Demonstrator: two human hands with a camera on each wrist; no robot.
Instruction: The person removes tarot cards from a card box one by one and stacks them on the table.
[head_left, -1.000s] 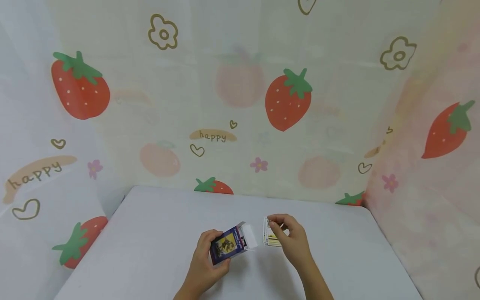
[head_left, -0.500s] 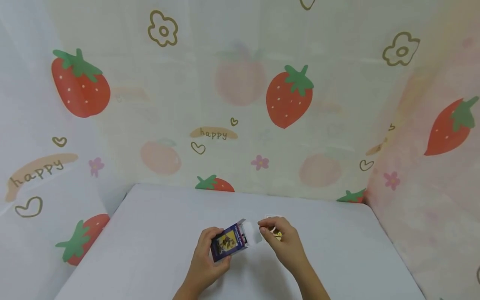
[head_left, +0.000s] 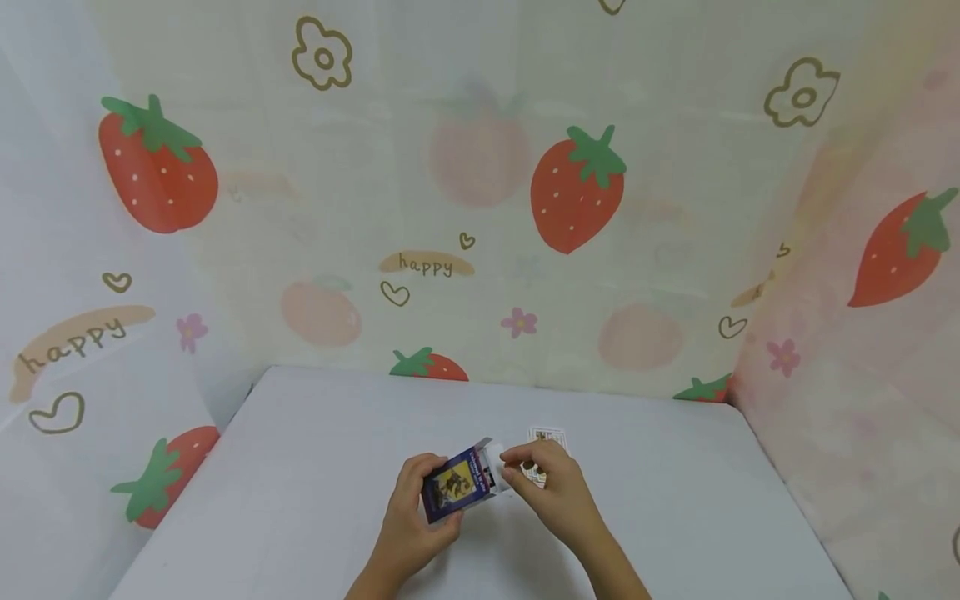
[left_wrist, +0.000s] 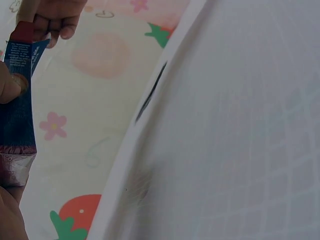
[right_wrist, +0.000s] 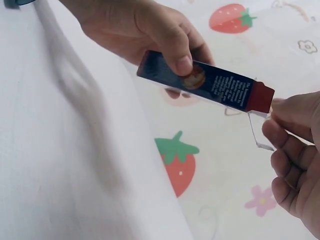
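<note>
My left hand (head_left: 414, 508) grips a blue card box (head_left: 456, 485) with a yellow picture, tilted over the table, its open end facing right. In the right wrist view, the left thumb presses the narrow side of the box (right_wrist: 200, 82), and a white flap (right_wrist: 259, 131) hangs at its mouth beside a red tab (right_wrist: 261, 97). At that open end is my right hand (head_left: 558, 487), thumb and forefinger parted, fingertips right at the flap and tab. Inside the box, the contents are mostly hidden. A small pile of cards (head_left: 547, 433) lies behind the right hand, which partly covers it.
A white-covered table (head_left: 337, 450) lies beneath both hands. Around it hang curtains (head_left: 480, 317) printed with strawberries, flowers and hearts, at the back and on both sides.
My right hand has moved left from over the card pile to the box's open end, uncovering the pile's far part. The left hand and box have stayed nearly in place.
</note>
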